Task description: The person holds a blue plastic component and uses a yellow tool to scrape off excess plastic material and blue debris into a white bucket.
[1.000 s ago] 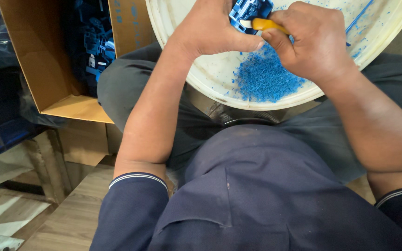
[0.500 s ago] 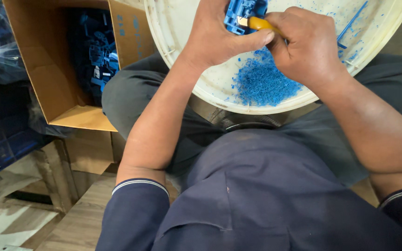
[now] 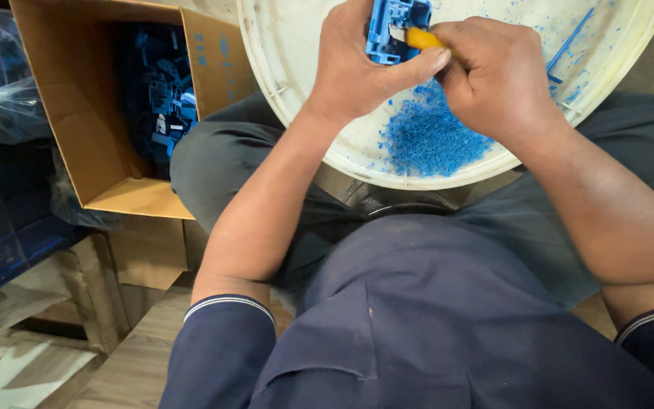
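Left hand (image 3: 357,68): fingers closed around blue plastic part (image 3: 391,30), held above the round white tray (image 3: 304,113) resting on the lap. Right hand (image 3: 493,79): fingers clenched on orange-handled knife (image 3: 421,38), its blade touching the part. Blue shavings (image 3: 433,140) heaped in tray just below; open cardboard box (image 3: 115,189) of blue parts at left.

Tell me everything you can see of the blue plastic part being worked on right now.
The blue plastic part is a moulded, boxy piece with ribs and open cells, glossy like hard plastic. The left hand clasps it above the white basin, thumb across its lower edge. A yellow-handled blade, gripped by the right hand, meets its right side. Its top runs out of frame. Blue shavings lie heaped below it in the basin.
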